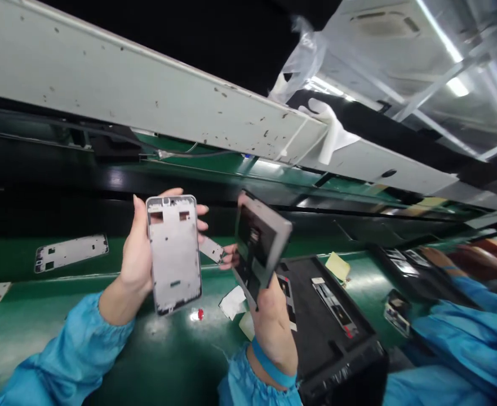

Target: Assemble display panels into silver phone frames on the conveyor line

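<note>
Upright in my left hand (pixel 136 256) is a silver-grey phone middle frame (pixel 176 248), with two square cutouts near its top. Fingers wrap behind it and the thumb lies along its left edge. My right hand (pixel 269 310) grips a dark phone assembly (pixel 257 234) with a pale rim, tilted and blurred by motion; its exact kind is hard to make out. The two held parts are apart. Another phone frame (pixel 71 252) lies at the left, and part of a further frame (pixel 211 250) shows between my hands.
A black tray (pixel 311 344) with phone parts (pixel 335 307) stands at the right on the green bench (pixel 155 361). Near it are white paper (pixel 233 303), a yellow note (pixel 337 266) and a small red piece (pixel 200 314). A co-worker's blue sleeve (pixel 468 332) is at far right.
</note>
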Available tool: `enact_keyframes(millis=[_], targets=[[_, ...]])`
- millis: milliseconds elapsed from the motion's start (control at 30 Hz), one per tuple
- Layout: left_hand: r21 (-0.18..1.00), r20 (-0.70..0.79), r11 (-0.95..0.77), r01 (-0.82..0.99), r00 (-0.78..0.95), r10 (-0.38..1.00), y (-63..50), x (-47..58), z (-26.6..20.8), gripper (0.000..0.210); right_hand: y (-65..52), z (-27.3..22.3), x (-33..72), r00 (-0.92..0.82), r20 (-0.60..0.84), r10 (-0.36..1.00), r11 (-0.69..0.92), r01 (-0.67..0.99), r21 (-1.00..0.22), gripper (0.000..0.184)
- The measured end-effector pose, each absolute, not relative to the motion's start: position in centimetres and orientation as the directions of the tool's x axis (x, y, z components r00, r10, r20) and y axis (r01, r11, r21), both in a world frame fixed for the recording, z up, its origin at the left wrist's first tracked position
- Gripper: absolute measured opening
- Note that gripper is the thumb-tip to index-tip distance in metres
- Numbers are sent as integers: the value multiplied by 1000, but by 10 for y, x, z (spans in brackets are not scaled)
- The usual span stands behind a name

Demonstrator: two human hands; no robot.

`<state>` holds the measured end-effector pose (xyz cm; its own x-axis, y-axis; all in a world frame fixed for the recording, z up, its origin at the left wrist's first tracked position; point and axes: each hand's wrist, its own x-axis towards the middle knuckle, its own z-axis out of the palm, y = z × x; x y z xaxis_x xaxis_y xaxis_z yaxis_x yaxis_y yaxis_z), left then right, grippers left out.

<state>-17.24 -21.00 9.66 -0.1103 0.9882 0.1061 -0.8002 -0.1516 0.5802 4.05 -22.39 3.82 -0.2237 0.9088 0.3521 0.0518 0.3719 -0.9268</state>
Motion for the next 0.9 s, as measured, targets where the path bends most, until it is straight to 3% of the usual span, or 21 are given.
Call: enact_keyframes(millis=[133,300,433,667,900], targets=[[604,29,-280,-747,-330,943,-187,-184,87,69,-211,48,40,-334,465,820,549,230,-804,61],[624,156,-393,-675,-385,910,-190,-194,88,55,-207,55,35,-438,525,730,655,227,-721,61],[600,259,-458,-656,-382,887,-198,-196,92,45,-211,61,35,-466,503,728,655,253,-712,60],[608,257,-455,-651,-381,888,-204,-200,100,47,-212,62,41,-497,462,734,648,310,-696,59],[642,329,-468,-607,-333,884,-205,-201,97,48,-208,59,34,-507,450,735,629,262,-732,58]])
